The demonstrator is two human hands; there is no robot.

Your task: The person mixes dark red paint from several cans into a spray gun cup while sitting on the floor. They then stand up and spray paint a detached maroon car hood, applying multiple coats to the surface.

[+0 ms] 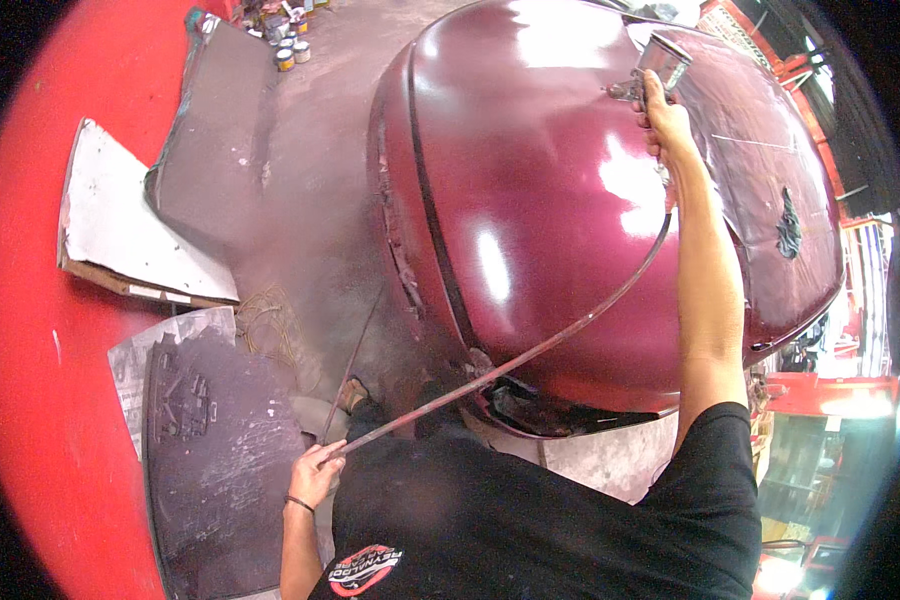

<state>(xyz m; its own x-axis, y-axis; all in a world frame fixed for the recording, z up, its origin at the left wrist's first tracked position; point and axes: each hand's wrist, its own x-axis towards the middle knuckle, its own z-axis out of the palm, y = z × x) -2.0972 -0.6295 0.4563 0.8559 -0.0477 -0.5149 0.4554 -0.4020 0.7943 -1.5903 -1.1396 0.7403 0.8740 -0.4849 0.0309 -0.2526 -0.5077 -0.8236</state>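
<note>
My right hand [662, 122] is closed round the grip of a paint spray gun [667, 62], held out at arm's length over a glossy dark red car panel [530, 190]. The gun has a metallic cup on top; its trigger is hidden by my fingers. From its lower end an air hose [530, 354] curves down across the panel's near side to my left hand [313, 474]. That hand is closed round the hose, low by my body, and a dark band circles the wrist. Covering material [770, 170] lies over the car's right side, with a dark torn-looking patch on it.
A red wall [45, 320] runs along the left. Against it lean a white panel [120, 215] and a dark overspray-dusted panel [225, 450]. Several paint cans [288, 55] stand at the far left. Coiled cord [270, 325] lies on the concrete floor [320, 150].
</note>
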